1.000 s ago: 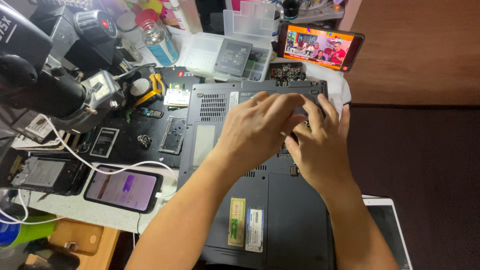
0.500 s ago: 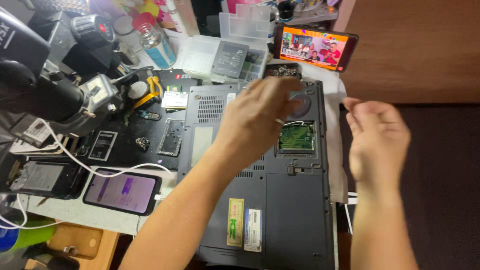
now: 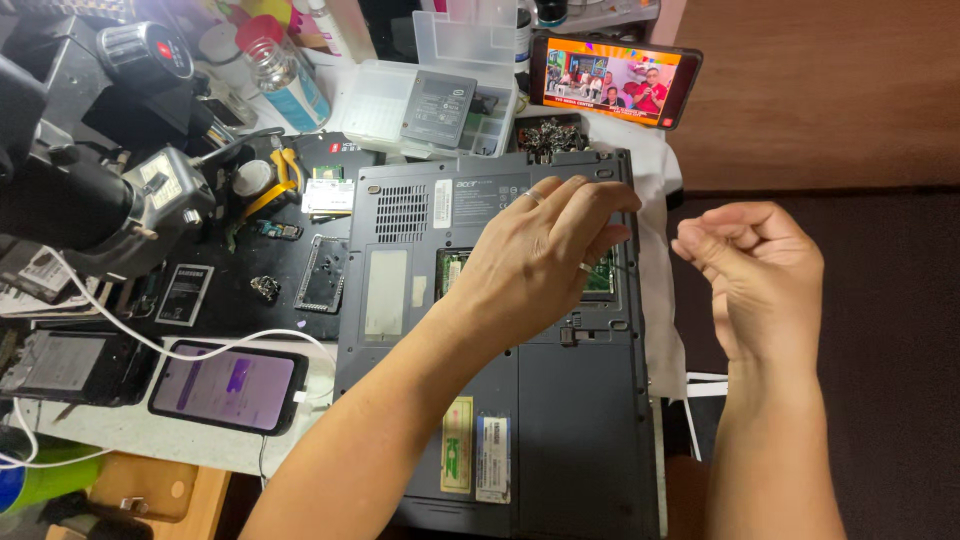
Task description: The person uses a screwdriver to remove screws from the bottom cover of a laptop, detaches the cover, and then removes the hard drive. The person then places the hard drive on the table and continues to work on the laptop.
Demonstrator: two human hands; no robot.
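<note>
Laptop (image 3: 560, 420), grey, underside up on the cluttered bench; left hand (image 3: 540, 260) spread over its open memory bay, right hand (image 3: 760, 270) loosely curled, empty. Risk: fingers may knock exposed circuitry.

Matt grey plastic laptop underside (image 3: 560, 420), white cloth (image 3: 655, 200)

Single head cam, steep downward, close over laptop (image 3: 500, 400) & bench.
</note>
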